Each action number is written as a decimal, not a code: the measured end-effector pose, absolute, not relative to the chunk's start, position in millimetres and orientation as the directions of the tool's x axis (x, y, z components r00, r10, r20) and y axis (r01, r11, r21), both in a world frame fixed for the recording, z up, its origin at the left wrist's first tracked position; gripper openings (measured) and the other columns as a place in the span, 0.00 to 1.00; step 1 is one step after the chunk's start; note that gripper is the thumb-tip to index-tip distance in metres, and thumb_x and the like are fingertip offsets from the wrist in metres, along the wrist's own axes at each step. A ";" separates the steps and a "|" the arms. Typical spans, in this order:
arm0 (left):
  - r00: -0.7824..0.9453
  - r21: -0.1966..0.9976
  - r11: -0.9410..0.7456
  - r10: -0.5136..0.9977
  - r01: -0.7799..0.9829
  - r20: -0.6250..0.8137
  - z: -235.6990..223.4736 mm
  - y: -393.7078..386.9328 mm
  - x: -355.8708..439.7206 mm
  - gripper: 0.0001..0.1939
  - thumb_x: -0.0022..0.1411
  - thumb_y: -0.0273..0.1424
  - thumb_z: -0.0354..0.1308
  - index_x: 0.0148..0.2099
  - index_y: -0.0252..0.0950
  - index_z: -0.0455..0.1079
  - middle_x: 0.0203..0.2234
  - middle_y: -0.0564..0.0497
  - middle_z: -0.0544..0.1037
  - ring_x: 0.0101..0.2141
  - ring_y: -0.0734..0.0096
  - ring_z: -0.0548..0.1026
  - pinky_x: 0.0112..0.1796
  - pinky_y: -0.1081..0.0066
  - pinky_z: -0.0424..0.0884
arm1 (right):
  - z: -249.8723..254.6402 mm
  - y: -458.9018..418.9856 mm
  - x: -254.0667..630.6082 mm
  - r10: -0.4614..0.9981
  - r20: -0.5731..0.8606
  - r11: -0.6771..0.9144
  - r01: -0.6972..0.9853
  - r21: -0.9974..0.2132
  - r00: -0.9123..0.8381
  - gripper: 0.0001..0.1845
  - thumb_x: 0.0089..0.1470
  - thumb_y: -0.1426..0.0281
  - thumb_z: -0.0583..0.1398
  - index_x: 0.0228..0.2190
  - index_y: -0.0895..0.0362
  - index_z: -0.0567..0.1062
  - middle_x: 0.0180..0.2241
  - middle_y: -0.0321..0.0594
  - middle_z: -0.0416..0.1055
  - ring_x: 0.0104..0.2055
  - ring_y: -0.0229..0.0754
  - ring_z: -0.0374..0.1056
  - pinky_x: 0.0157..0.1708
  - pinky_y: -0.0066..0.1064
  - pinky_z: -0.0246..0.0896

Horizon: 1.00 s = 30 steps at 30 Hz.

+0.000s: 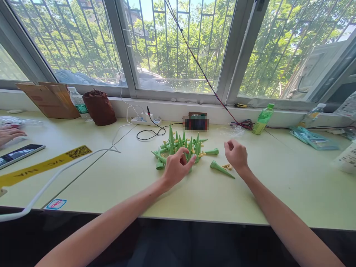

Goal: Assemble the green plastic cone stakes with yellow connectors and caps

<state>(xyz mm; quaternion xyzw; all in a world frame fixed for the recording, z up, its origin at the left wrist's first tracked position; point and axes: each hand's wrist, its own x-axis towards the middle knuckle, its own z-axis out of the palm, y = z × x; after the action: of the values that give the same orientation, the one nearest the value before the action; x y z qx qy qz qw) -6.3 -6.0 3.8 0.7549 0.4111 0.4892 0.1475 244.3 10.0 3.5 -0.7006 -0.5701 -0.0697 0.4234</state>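
Observation:
A pile of green plastic spikes [171, 142], hollow and pointed, stands and lies on the table with small yellow pieces mixed in. My left hand [178, 168] is at the pile's near side, thumb and forefinger apart and nothing visible between them; its other fingers are curled. My right hand [236, 154] is closed to the right of the pile, and whatever its fingers may hold is hidden. Just left of and below it lies a single green spike [221, 169], its tip toward the lower right. Several small yellow pegs [227, 167] rest between that spike and my right hand.
Behind the pile are a power strip [146, 119] and black cable. A green bottle [263, 119] stands at the back right. On the left are a phone [20, 155], a white cable [69, 165], a brown bag [99, 107], a cardboard box [48, 100] and another person's hand [11, 135].

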 end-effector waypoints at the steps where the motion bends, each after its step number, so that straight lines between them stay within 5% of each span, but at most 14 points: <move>1: 0.153 0.638 -0.637 0.749 0.433 0.645 3.7 -7.4 -6.1 0.10 0.61 0.37 0.59 0.38 0.38 0.62 0.15 0.63 0.63 0.16 0.81 0.59 0.22 0.78 0.59 | 3.7 10.9 247.5 0.762 0.543 -0.045 0.866 -0.499 0.353 0.10 0.58 0.66 0.55 0.27 0.56 0.69 0.26 0.41 0.71 0.27 0.41 0.63 0.27 0.30 0.47; 4: 0.131 0.619 -0.724 0.675 0.305 0.726 0.3 -11.2 -6.3 0.13 0.61 0.33 0.59 0.41 0.40 0.57 0.17 0.64 0.63 0.15 0.83 0.58 0.18 0.81 0.55 | 3.5 12.9 256.7 0.850 0.397 -0.184 0.902 -0.392 0.346 0.08 0.58 0.67 0.55 0.33 0.57 0.72 0.33 0.46 0.72 0.35 0.46 0.68 0.29 0.31 0.51; 7: 0.292 0.468 -0.849 0.525 0.244 0.799 -4.7 -13.6 -6.9 0.11 0.60 0.31 0.58 0.41 0.39 0.59 0.18 0.63 0.63 0.15 0.84 0.57 0.19 0.82 0.56 | 1.7 13.9 262.9 0.912 0.196 -0.309 0.918 -0.249 0.360 0.13 0.59 0.64 0.54 0.41 0.59 0.71 0.41 0.52 0.70 0.41 0.50 0.69 0.33 0.34 0.56; 11: 0.602 0.310 -0.900 0.435 0.307 0.670 -6.8 -15.1 -6.0 0.04 0.63 0.32 0.56 0.39 0.36 0.67 0.21 0.58 0.69 0.18 0.82 0.62 0.24 0.79 0.60 | -2.9 15.5 264.8 0.946 0.046 -0.308 0.933 -0.187 0.321 0.14 0.60 0.64 0.53 0.43 0.59 0.70 0.44 0.54 0.68 0.45 0.53 0.68 0.37 0.36 0.59; 21: 0.736 0.254 -0.846 0.533 0.468 0.418 -6.1 -11.1 -5.7 0.10 0.67 0.32 0.51 0.45 0.37 0.70 0.32 0.50 0.75 0.30 0.72 0.73 0.33 0.73 0.64 | -7.2 21.9 259.3 0.992 0.077 -0.073 0.961 -0.265 0.097 0.09 0.57 0.73 0.55 0.39 0.59 0.73 0.40 0.48 0.74 0.44 0.44 0.68 0.39 0.29 0.58; 30: 0.759 0.253 -0.847 0.531 0.467 0.377 -2.6 -13.5 -6.5 0.09 0.67 0.30 0.50 0.45 0.36 0.70 0.36 0.50 0.74 0.24 0.77 0.69 0.31 0.74 0.63 | -6.0 21.6 257.2 0.990 0.128 -0.004 0.932 -0.364 0.054 0.06 0.56 0.72 0.57 0.34 0.59 0.74 0.34 0.44 0.77 0.37 0.41 0.70 0.35 0.28 0.58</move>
<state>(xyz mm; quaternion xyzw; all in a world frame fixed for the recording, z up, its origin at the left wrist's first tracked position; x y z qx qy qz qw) -6.5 -13.5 -2.6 0.9350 0.2669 0.2221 0.0721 257.2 21.6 -6.0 -0.7036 -0.6829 0.0823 0.1785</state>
